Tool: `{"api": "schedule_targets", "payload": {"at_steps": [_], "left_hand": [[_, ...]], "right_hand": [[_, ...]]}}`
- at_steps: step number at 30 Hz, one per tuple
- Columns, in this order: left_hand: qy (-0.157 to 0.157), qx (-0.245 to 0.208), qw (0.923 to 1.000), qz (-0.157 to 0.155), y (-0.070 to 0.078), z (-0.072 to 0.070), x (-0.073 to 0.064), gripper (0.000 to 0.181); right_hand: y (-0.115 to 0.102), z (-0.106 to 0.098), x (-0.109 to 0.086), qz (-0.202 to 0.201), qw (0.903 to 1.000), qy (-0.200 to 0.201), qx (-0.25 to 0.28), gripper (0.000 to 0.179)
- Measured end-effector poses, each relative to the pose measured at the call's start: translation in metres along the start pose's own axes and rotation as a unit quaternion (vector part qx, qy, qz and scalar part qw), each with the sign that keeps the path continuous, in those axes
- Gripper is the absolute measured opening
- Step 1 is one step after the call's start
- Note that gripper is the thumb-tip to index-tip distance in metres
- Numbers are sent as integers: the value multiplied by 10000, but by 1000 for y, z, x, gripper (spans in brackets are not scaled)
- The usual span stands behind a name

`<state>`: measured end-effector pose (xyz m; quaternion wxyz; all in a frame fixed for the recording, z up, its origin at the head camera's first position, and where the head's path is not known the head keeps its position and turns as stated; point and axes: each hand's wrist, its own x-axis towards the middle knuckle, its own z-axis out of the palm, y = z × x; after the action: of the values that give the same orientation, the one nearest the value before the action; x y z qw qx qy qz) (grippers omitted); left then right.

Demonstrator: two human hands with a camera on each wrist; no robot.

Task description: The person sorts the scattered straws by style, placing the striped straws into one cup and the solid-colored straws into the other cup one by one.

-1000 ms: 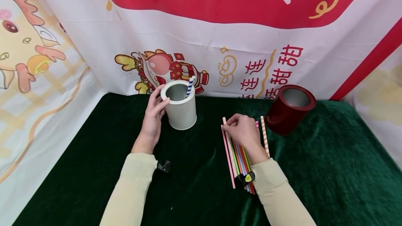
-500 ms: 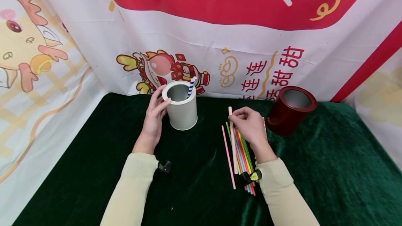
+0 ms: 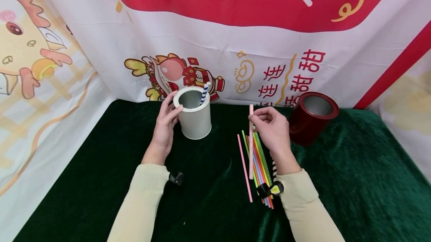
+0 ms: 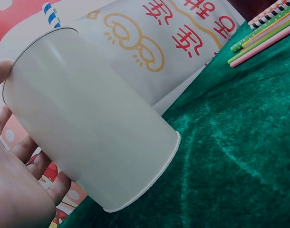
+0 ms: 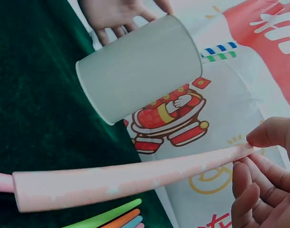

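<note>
My left hand (image 3: 161, 128) holds a pale grey-white canister (image 3: 196, 125) by its left side, thumb on the rim and fingers along the wall. The canister stands upright and open-topped. A blue-striped straw (image 3: 204, 93) leans inside it, with a green-striped straw (image 5: 226, 56) beside it in the right wrist view. Between thumb and forefinger, my right hand (image 3: 274, 131) pinches a pale pink patterned straw (image 3: 251, 150) near its upper end. Below that straw lies a bundle of coloured straws (image 3: 260, 163), partly hidden by the right hand and wrist.
One pink straw (image 3: 244, 169) lies apart at the bundle's left. Behind the right hand stands a dark red open canister (image 3: 304, 129). Dark green velvet (image 3: 208, 204) covers the table, and a printed white and red cloth (image 3: 215, 47) hangs along its back edge.
The right hand has drawn the pale pink straw out of the bundle, moving it up and slightly right. The left hand and the grey-white canister have stayed in place.
</note>
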<state>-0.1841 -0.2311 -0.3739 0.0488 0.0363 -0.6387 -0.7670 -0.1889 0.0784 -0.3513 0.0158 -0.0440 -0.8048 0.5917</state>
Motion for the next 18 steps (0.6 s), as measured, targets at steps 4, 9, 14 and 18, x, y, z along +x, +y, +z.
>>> {"api": "schedule_targets", "payload": {"at_steps": [4,9,14,18], "left_hand": [[5,-3,10000,6,1,0,0,55],[-11,-20,10000,4,0,0,0,54],[-5,-25,10000,-16,0,-1,-1,52],[-20,-33,10000,-26,0,0,0,53]], "right_hand": [[-5,-2,-2,-81,9994,-19,348,22],[-7,-2,-3,-275,9969,-34,733,25],[-8,-1,-5,-535,9935,68,1000,24],[-9,-2,-6,-678,9903,140,1201,18]]}}
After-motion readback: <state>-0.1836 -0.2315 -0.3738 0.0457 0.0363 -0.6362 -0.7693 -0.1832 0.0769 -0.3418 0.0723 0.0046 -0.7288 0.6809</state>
